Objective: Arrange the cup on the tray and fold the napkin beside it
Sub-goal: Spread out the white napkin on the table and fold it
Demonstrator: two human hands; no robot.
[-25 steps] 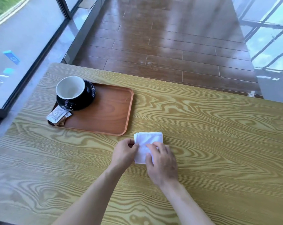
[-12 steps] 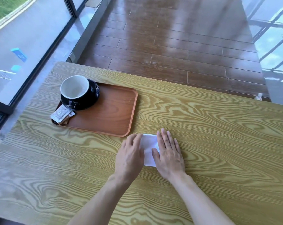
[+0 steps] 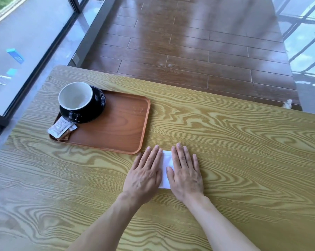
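Observation:
A black cup with a white inside (image 3: pixel 77 97) stands on a black saucer (image 3: pixel 97 107) at the far left corner of the brown wooden tray (image 3: pixel 117 127). A folded white napkin (image 3: pixel 166 166) lies on the table just right of the tray's near right corner. My left hand (image 3: pixel 145 175) and my right hand (image 3: pixel 186 172) lie flat, palms down, side by side on the napkin. Only a narrow white strip shows between them. Neither hand grips anything.
Sugar packets (image 3: pixel 60 128) lie on the tray's near left corner, in front of the saucer. The wooden table (image 3: pixel 234 151) stretches to the right. A glass wall runs along the left and dark floorboards lie beyond the table's far edge.
My hands went from pinching and folding the napkin to pressing it flat with spread palms. The napkin now shows as a narrower strip. Cup and tray stayed put.

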